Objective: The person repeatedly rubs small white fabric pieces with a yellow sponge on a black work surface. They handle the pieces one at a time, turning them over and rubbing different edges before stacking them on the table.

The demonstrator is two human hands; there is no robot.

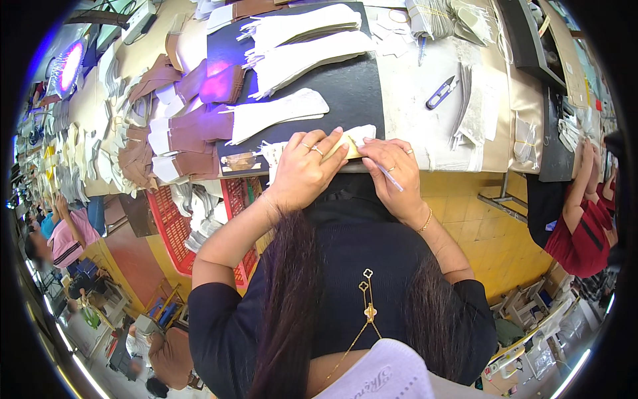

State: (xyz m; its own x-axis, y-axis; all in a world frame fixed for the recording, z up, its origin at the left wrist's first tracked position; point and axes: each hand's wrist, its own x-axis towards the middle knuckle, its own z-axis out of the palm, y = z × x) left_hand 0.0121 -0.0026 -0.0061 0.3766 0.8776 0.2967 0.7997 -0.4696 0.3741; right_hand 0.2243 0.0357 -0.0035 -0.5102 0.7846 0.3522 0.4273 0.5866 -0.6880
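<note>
At the table's near edge my left hand (302, 169) has its fingers closed on a small pale yellow piece (347, 145), thumb and fingertips pressed together. Under it lies a white cut fabric piece (363, 132), mostly hidden by my hands. My right hand (393, 179) is beside it on the right, fingers pinched round a slim pale pen-like stick (391, 178). Its fingertips touch the yellow piece's right end; the stick's tip is hidden. Beyond my hands, a stack of white frayed-edge pieces (286, 113) rests on a black board (349, 86).
More white stacks (312, 56) lie farther back. Brown pieces (193, 130) are heaped to the left. Blue-handled thread snips (441, 93) and a grey stack (468, 110) lie right. A red crate (174, 229) stands below the table's left edge. Other people work at both sides.
</note>
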